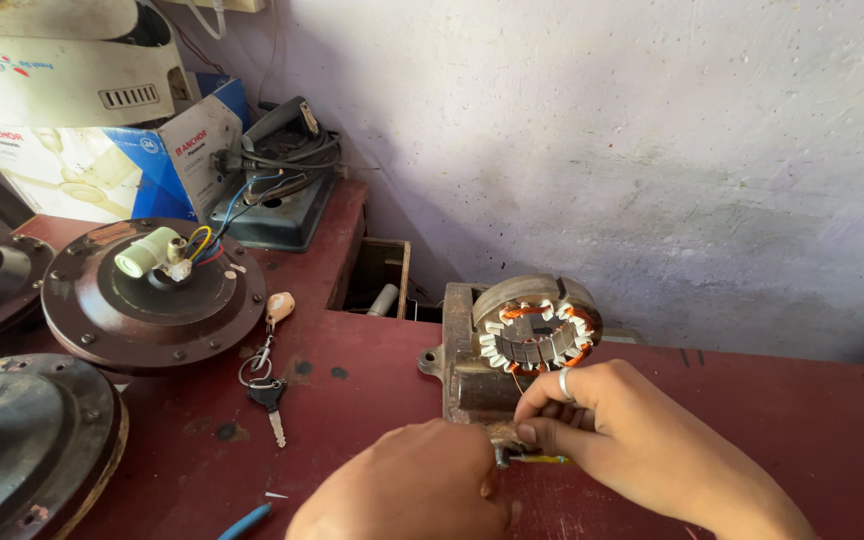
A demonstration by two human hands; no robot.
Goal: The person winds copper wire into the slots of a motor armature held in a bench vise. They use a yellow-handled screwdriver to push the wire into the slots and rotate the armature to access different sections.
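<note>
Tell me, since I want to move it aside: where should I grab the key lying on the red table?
Take the key by its black head, coming from above. The head is broader than the thin blade pointing toward you, and the ring and tan fob trail away behind it, so nothing blocks a pinch there.

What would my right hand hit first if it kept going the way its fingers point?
Probably the left hand: the right hand points leftward, fingertips beside the grey metal bench vise holding the copper-wound stator ring.

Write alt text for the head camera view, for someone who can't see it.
Two bare hands, left hand and ringed right hand, work at a ring-shaped copper-wound motor stator clamped in a grey metal vise on a dark red wooden table. Brown round fan motor housings and a key lie left.
</note>
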